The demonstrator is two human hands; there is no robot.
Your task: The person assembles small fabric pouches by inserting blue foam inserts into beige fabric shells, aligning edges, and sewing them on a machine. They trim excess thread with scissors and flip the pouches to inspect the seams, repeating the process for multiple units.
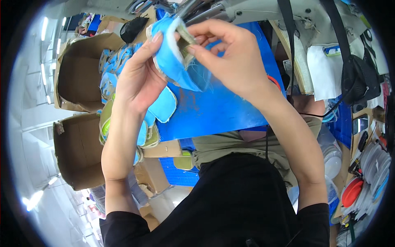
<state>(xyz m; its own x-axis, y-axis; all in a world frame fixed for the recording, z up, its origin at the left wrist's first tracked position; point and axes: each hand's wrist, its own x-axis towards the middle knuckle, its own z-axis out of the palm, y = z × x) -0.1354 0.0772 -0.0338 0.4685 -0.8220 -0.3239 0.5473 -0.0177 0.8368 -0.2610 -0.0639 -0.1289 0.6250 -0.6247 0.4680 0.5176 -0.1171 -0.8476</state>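
Observation:
Both hands hold up a bright blue fabric piece (166, 55) with a white padded edge and an olive-grey inner layer, loose threads hanging from it. My left hand (140, 78) grips it from the left, thumb on the blue outside and fingers curled behind it, partly hidden. My right hand (226, 61) pinches the olive-grey edge with thumb and fingertips at the opening. Below them lies a blue work surface (210, 119), with more blue pieces (162, 107) and olive pieces (150, 138) piled at its left, beside my left forearm.
Two cardboard boxes (79, 152) stand at the left. Machine parts (232, 12) run along the top. At the right are hanging black straps (343, 37), a black pouch (360, 78), a white sheet (323, 72) and stacked discs with a red one (352, 191).

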